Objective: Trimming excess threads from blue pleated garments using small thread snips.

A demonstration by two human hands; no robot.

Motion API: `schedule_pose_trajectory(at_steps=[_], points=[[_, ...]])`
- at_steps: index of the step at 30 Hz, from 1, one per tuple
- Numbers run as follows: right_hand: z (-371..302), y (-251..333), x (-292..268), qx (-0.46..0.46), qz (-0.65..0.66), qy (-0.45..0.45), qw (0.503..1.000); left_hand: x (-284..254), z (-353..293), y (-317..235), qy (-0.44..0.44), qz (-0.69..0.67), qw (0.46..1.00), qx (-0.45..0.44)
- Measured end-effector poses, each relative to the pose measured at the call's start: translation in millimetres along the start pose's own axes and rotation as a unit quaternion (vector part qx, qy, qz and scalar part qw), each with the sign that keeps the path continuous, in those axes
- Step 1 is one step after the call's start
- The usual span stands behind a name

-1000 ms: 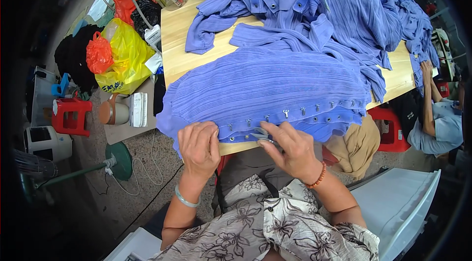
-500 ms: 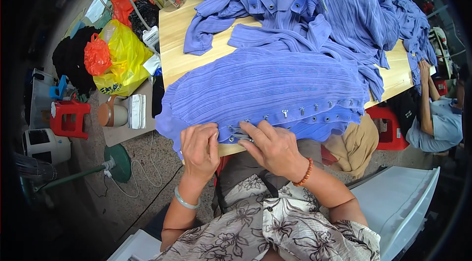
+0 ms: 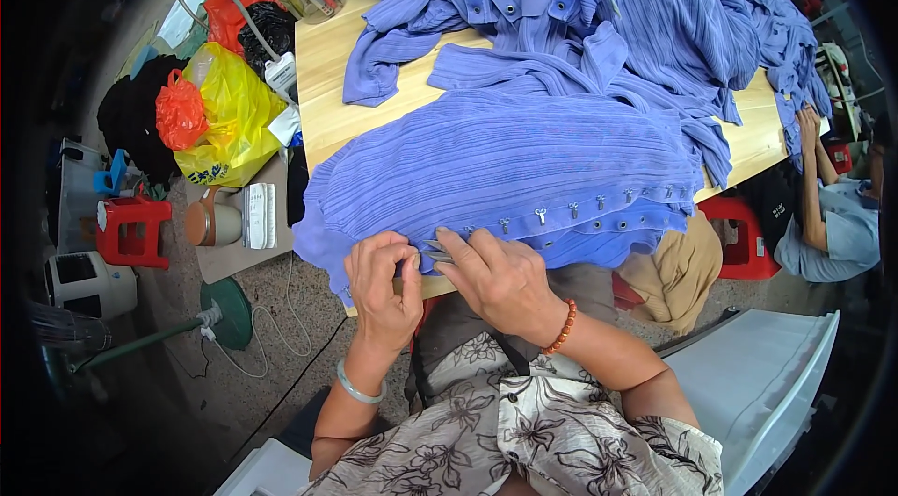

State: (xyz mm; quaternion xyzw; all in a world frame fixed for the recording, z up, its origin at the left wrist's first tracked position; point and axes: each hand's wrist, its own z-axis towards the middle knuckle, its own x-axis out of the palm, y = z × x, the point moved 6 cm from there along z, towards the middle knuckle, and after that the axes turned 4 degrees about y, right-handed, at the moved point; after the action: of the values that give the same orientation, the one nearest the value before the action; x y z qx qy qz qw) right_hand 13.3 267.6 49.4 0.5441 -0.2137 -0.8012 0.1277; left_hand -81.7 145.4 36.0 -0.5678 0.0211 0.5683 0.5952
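Left hand [image 3: 383,286] pinching the garment [image 3: 505,155] at its near edge; right hand [image 3: 498,279] gripping snips [image 3: 437,254] just beside; one slip could nick garment or left hand!

the right fingers [image 3: 458,249] hide most of the pointed tool [image 3: 436,245].
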Motion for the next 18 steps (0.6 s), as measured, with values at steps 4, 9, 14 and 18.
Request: schedule_pose_trajectory(at_steps=[4,9,14,18], points=[[0,-1,3,0.013,-0.005,-0.023,1.000,-1,2,-6,0.010,0.017,1.000,-0.003],[-2,-4,4,0.022,-0.008,-0.045,0.999,-1,2,-2,0.019,-0.034,0.998,-0.040],[-3,-14,-2,0.069,-0.018,-0.068,0.995,-2,1,-1,0.021,-0.034,0.999,-0.032],[-5,-15,-4,0.056,0.017,-0.086,0.995,-4,-6,11,0.007,-0.110,0.991,-0.080]])
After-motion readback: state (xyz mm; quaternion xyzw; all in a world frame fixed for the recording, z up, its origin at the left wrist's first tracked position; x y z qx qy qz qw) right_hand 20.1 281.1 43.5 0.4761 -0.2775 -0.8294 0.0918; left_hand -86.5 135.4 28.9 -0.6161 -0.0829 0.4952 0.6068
